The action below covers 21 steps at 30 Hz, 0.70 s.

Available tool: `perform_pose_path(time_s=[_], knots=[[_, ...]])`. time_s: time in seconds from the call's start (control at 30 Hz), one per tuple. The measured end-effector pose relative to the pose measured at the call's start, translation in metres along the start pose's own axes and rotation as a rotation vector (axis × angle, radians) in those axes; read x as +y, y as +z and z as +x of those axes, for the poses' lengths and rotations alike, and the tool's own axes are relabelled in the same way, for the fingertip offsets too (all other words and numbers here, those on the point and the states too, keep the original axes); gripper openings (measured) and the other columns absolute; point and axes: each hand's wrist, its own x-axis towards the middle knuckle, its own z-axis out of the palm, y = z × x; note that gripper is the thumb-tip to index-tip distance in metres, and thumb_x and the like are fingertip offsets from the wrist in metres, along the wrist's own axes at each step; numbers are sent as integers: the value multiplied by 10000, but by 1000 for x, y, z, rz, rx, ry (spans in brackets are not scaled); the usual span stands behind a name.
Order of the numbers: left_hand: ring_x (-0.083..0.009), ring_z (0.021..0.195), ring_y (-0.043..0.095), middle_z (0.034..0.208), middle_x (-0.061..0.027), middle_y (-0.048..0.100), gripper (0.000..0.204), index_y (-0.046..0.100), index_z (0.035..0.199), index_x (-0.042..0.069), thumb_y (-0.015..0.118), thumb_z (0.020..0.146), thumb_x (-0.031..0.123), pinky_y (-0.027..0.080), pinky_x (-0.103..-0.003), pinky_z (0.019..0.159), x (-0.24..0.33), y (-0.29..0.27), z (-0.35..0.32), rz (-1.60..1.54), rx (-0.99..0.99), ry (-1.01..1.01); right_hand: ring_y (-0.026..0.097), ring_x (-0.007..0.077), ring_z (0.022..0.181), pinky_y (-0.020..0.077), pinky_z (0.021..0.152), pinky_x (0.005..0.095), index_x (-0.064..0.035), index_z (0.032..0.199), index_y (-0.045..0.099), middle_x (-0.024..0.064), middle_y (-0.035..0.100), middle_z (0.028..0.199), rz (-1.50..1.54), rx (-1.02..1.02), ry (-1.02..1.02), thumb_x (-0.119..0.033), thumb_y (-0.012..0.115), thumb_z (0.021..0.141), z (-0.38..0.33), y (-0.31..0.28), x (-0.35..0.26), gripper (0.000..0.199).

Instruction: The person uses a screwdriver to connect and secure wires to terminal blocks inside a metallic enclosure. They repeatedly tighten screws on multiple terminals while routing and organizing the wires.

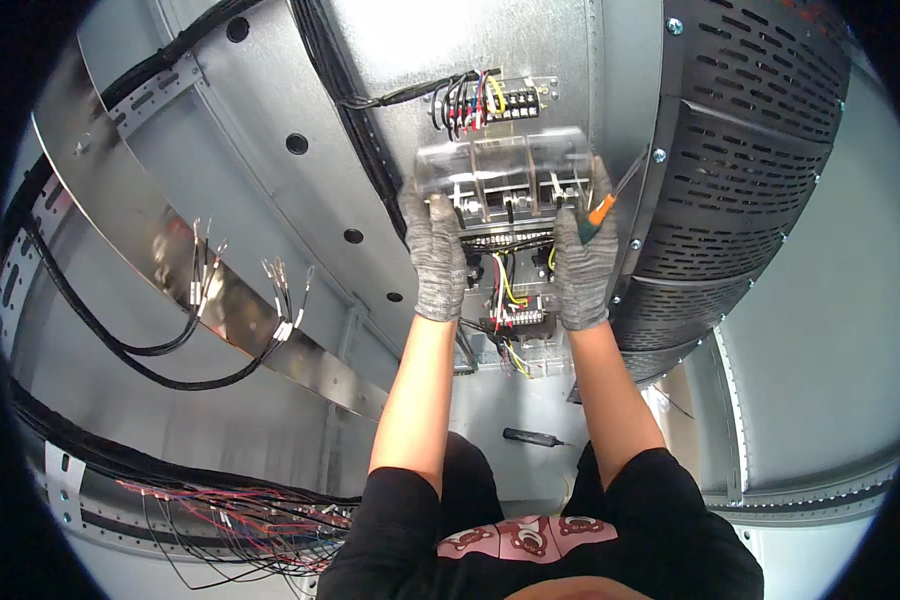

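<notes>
My two hands, in grey knit gloves, reach up to a clear plastic cover point(502, 158) with upright dividers. It sits over a row of metal terminals point(515, 200) on the cabinet panel. On the cover's left end, my left hand point(434, 250) is closed, its thumb toward the front. My right hand point(582, 262) grips the right end the same way. That hand also keeps a screwdriver point(600, 212) with an orange and dark green handle, its shaft pointing up and to the right. The fingers behind the cover are partly hidden.
Above the cover is a terminal block point(515, 103) with coloured wires; another terminal block point(518, 316) lies below. A slotted black vent panel point(735, 150) curves along the right. Loose cable ends point(285, 325) hang at left. A dark pen-shaped tool point(532, 437) lies on the floor.
</notes>
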Motion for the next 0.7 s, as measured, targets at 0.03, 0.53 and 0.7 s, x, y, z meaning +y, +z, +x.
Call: perform_pose_path(time_s=[0.03, 0.53, 0.7], knots=[[-182, 1201, 446, 1324, -93, 479, 531, 373, 1404, 81, 478, 986, 391, 353, -336, 1034, 17, 5, 1, 45, -14, 7, 434, 185, 1270, 322, 1073, 310, -17, 1435, 329, 117, 429, 1418, -69, -11, -51, -11, 525, 896, 8, -1, 1, 573], [-204, 1186, 462, 1376, -108, 405, 571, 323, 1435, 85, 466, 985, 407, 369, -333, 1027, 128, -8, 53, 216, 37, 308, 473, 238, 1264, 394, 1031, 329, -80, 1435, 349, 144, 432, 1423, -91, -68, -419, -19, 551, 874, 46, 26, -73, 599], [-171, 1072, 501, 1204, -91, 534, 475, 392, 1395, 134, 538, 968, 282, 408, -323, 971, 94, -3, 134, 191, -95, 326, 541, 301, 1145, 432, 998, 354, -126, 1436, 362, 180, 529, 1251, -266, -52, -438, 1, 550, 813, 110, 42, -57, 663]])
